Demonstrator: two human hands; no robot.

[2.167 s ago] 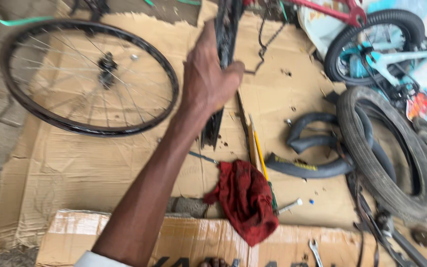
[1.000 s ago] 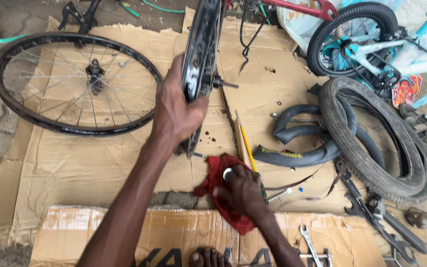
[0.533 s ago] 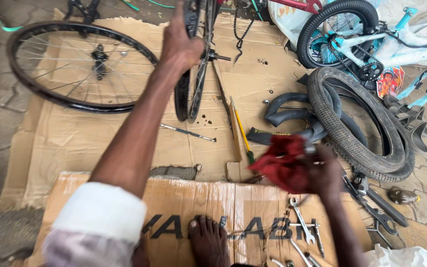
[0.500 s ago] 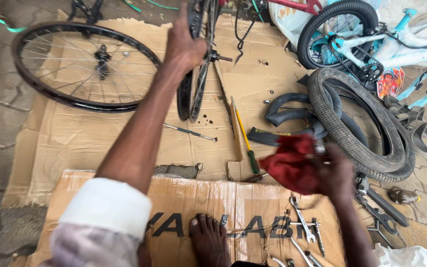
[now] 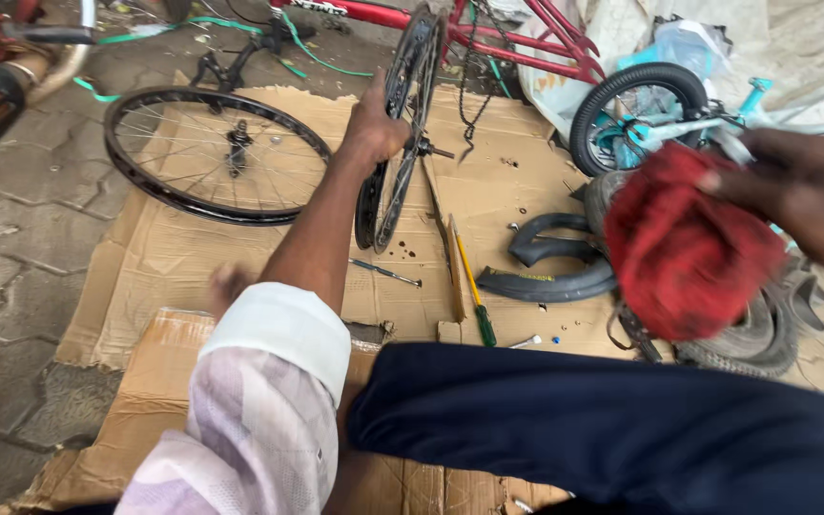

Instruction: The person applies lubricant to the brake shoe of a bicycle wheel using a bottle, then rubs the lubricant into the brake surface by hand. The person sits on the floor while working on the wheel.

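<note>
On the cardboard sheet point(image 5: 174, 267), the left hand point(image 5: 374, 124) clasps the stiff, upright bicycle wheel point(image 5: 398, 124) by its rim (likely light), while the right hand point(image 5: 803, 191) bunches a soft red rag point(image 5: 684, 243).

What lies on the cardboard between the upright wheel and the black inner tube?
In the head view, a wooden stick and a yellow-shafted screwdriver lie there.

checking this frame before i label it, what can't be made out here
- Head view: the right hand is blurred, so its fingers' hold on the red rag is unclear.
- The tyre lies mostly behind the rag.
- The left hand covers part of the upright wheel.
- The dark trouser leg hides the cardboard beneath.
</note>
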